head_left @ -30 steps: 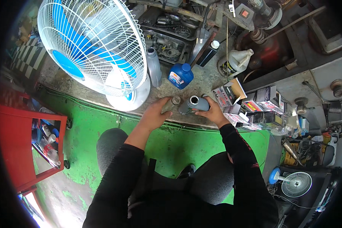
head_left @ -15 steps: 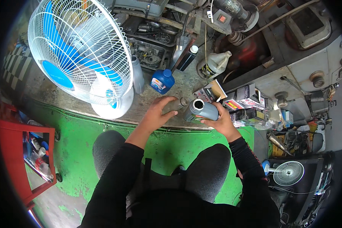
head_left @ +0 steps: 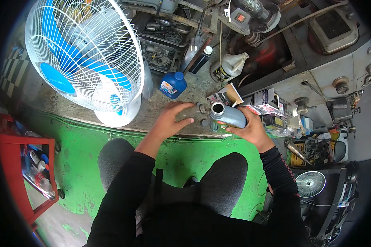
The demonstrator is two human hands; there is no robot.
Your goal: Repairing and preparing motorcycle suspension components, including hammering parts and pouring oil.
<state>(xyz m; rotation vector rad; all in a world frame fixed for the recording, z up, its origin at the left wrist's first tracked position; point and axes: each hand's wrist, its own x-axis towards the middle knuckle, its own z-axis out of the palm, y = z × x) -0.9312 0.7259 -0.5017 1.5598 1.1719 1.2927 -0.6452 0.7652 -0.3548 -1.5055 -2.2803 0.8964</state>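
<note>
My left hand (head_left: 169, 123) is closed around a small glass bottle (head_left: 195, 111), tilted almost horizontal, its mouth pointing right near the grey bottle. My right hand (head_left: 251, 131) grips that grey plastic bottle (head_left: 231, 117), which is uncapped with a dark opening and green label. A small dark cap (head_left: 204, 122) sits on the worn bench (head_left: 152, 120) between them. Just beyond my left hand stands a blue plastic container (head_left: 174, 85).
A white-and-blue fan (head_left: 82, 61) fills the back left. A pale jug (head_left: 228, 68), dark bottle (head_left: 198, 64) and parts trays (head_left: 160, 57) stand behind. Boxes (head_left: 268, 103) lie right of my hands; machinery lines the back right. A red cart (head_left: 14, 150) stands left.
The glass bottle has gone from upright to lying tilted rightward. The grey bottle and my right hand have moved right and tipped slightly, and the small cap now shows.
</note>
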